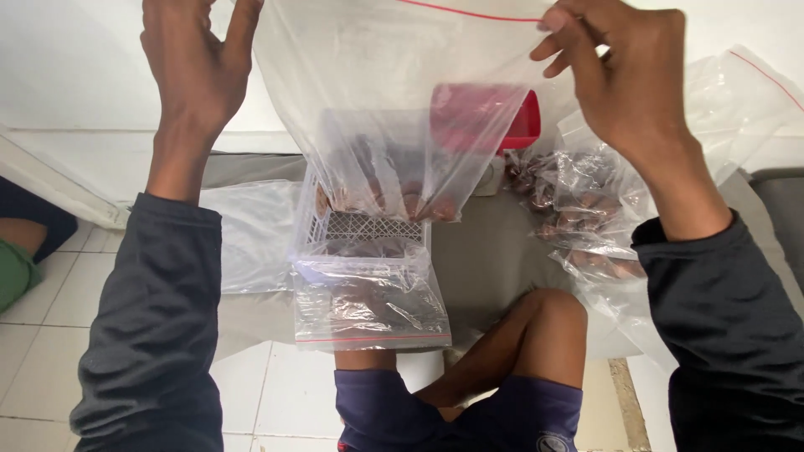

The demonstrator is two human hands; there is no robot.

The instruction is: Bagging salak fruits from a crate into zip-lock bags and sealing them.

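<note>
My left hand (199,63) and my right hand (624,79) hold up a clear zip bag (394,109) with a red seal line by its top corners. A few brown dates (394,201) lie at the bag's bottom. The bag hangs over a white plastic crate (368,230) on a grey mat. In front of the crate lies a filled clear bag (373,310) of dates with a red seal line.
Several filled bags of dates (586,218) are piled at the right. Behind the raised bag stands a red container (526,125). Empty clear bags (251,234) lie at the left. My bent knee (544,326) is below. A person in green (17,259) sits at far left.
</note>
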